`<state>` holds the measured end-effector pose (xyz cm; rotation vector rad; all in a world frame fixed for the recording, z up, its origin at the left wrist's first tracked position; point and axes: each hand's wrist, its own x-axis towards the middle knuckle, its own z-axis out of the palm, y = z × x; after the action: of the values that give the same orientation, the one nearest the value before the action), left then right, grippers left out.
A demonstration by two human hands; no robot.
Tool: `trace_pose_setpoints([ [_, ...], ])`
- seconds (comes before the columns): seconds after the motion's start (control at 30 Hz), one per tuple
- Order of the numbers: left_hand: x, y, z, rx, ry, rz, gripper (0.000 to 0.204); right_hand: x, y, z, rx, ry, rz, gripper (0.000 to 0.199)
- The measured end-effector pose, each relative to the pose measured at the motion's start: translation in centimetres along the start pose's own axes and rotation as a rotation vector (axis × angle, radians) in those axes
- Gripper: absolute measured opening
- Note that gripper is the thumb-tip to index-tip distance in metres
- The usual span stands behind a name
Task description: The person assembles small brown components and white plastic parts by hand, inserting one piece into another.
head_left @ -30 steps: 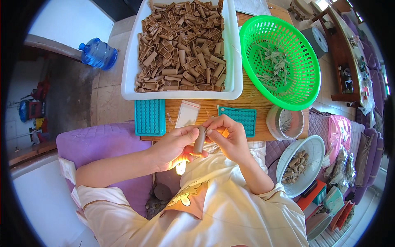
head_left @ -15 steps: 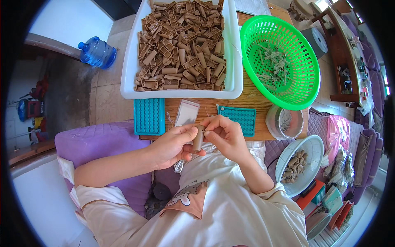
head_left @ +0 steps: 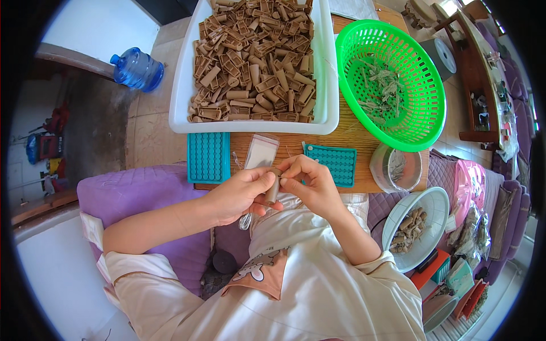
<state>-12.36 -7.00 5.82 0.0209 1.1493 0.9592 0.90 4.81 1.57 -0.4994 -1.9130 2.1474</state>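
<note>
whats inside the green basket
The green basket holds a loose scatter of pale, dried plant scraps, with much of its mesh bottom showing bare. Nothing covers it; the table beneath shows only faintly through the mesh.

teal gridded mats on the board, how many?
2. One teal gridded mat lies at the wooden board's left end, beyond the left hand; the other mat lies just past the right hand, partly covered by it. More may be hidden.

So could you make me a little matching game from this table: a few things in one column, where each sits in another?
Things:
1. white tray
2. green basket
3. blue water bottle
4. brown tube

Places:
A. on the floor, far left
B. between both hands
C. table's right end, holding dried stalks
D. table middle, heaped with brown tubes

Pairs: 1-D, 2-C, 3-A, 4-B
</note>
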Motion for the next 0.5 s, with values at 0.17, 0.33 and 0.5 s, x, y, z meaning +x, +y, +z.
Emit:
trace_pose_setpoints([
  [0.17, -0.2, 0.7, 0.3, 0.128, -0.017, 0.069, 0.027, 0.0, 0.1, 1.6, 0.487, 0.192, -0.025, 0.008],
  [0.33, -0.5, 1.6, 0.3, 0.222, 0.022, 0.321, 0.028, -0.5, 1.6, 1.0, 0.288, 0.111, -0.054, 0.016],
  [0.5, -0.1, 0.6, 0.3, 0.095, -0.018, 0.458, 0.031, -0.1, 1.3, 2.1, 0.073, -0.104, 0.001, 0.030],
])
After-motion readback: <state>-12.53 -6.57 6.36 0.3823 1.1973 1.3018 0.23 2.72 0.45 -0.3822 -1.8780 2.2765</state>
